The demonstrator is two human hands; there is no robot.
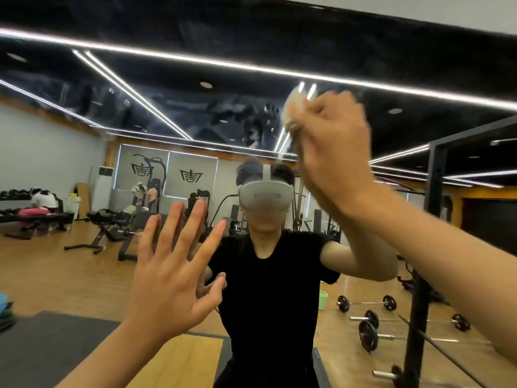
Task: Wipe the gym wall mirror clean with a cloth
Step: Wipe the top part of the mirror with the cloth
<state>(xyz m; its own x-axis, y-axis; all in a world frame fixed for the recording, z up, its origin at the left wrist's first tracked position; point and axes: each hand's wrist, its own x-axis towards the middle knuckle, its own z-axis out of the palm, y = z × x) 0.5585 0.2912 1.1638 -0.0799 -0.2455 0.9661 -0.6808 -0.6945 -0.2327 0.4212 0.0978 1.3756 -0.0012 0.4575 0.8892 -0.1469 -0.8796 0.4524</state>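
The right grip (333, 152) is clenched round a pale, bunched cloth (293, 107), held high against the gym wall mirror (140, 107), above the reflected headset (265, 196). The left grip (173, 270) is released, fingers spread flat, at or on the glass lower down; actual contact is hard to confirm. The likeliest fault is fresh palm and finger marks where that hand braces. With the cloth wadded so small, bare knuckles may drag and smear, and the cloudy smears (251, 130) beside it could be missed.
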